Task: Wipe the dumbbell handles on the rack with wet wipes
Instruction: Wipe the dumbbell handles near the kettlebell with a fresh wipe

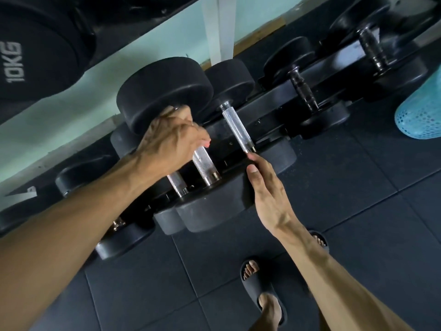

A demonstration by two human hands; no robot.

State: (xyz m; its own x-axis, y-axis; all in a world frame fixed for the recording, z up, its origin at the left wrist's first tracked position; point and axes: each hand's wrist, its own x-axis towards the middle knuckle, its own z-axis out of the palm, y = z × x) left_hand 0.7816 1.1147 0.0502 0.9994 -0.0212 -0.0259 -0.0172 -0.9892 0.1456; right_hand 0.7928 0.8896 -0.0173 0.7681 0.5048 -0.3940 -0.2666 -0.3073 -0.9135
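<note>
Black dumbbells with knurled silver handles lie side by side on a low black rack. My left hand grips the handle of the biggest dumbbell, close to its far head. My fingers curl round the bar and hide its upper part. My right hand reaches in with fingers extended. Its fingertips touch the near end of the neighbouring dumbbell's handle, beside that dumbbell's near head. No wet wipe shows in either hand.
More dumbbells sit further right on the rack, with darker handles. A 10KG plate hangs at upper left. A teal mesh object stands at the right edge. My feet in dark slippers stand on black rubber floor tiles.
</note>
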